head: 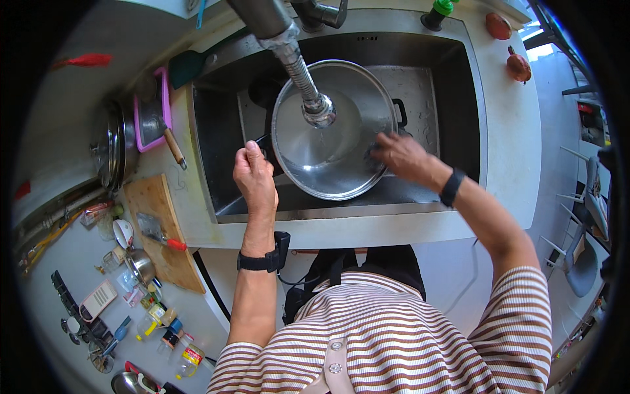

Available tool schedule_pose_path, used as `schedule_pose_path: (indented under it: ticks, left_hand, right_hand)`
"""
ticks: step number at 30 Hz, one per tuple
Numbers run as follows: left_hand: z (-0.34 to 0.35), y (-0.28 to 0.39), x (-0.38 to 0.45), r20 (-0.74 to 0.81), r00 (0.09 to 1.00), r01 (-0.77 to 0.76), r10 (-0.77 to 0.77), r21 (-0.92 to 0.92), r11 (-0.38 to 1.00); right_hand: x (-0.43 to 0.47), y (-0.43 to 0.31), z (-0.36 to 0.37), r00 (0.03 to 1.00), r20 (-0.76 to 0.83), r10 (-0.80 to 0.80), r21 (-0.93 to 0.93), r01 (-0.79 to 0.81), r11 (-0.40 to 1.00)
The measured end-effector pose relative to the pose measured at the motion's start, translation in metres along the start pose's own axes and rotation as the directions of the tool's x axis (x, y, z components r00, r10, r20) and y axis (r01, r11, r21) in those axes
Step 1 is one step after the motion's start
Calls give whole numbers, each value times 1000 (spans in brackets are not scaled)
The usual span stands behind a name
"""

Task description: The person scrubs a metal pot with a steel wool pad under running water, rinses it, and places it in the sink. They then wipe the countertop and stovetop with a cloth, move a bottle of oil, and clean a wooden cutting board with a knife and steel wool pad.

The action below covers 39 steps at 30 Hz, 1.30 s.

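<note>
A wide stainless steel pot (pixel 376 106) stands in the sink (pixel 457 113), its open top facing me. My left hand (pixel 256 177) is closed around the pot's black left handle (pixel 264 143), thumb on top. At the pot's right inner wall, my right hand (pixel 406 156), blurred, holds a dark scrubber (pixel 372 155) that looks like a steel-wool pad. The black right handle (pixel 401 112) of the pot is free. Over the pot hangs the flexible faucet spout (pixel 305 83), partly hiding its inside. Some liquid seems to lie on the pot's bottom.
Left of the sink are a pink-rimmed basket (pixel 139 123), a green spatula (pixel 186 68) and a wooden cutting board (pixel 162 221) bearing a red-handled cleaver (pixel 157 234). Two pomegranates (pixel 518 66) and a green-topped bottle (pixel 437 16) sit at the back right. Several bottles and bowls crowd the lower-left counter.
</note>
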<state>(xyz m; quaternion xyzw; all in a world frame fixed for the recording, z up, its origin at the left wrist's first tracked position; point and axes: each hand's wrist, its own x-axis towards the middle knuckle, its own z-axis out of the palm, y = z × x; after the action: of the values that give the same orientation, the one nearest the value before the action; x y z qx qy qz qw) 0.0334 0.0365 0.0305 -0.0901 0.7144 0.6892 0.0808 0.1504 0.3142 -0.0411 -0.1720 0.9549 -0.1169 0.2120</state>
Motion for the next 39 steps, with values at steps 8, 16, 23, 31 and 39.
schedule_pose_path:
  ticks: [8,16,23,31,39]
  left_hand:
    - [22,9,2,51,993,-107,102,88,990]
    - [15,4,1,41,996,-88,85,82,993]
    - [4,5,-2,26,997,-79,78,49,996]
    - [4,4,0,25,999,-26,24,68,997]
    - [4,5,-1,47,997,-60,56,103,993]
  right_hand:
    - [125,51,2,854,-518,40,-292,-220,931]
    - [147,-56,47,977,210,-34,428,-61,902]
    - [200,3,-10,761,180,623,852,195,-485]
    - [149,-41,55,993,-114,9,639,67,766]
    - [202,-30,53,937,-270,222,848,123,515]
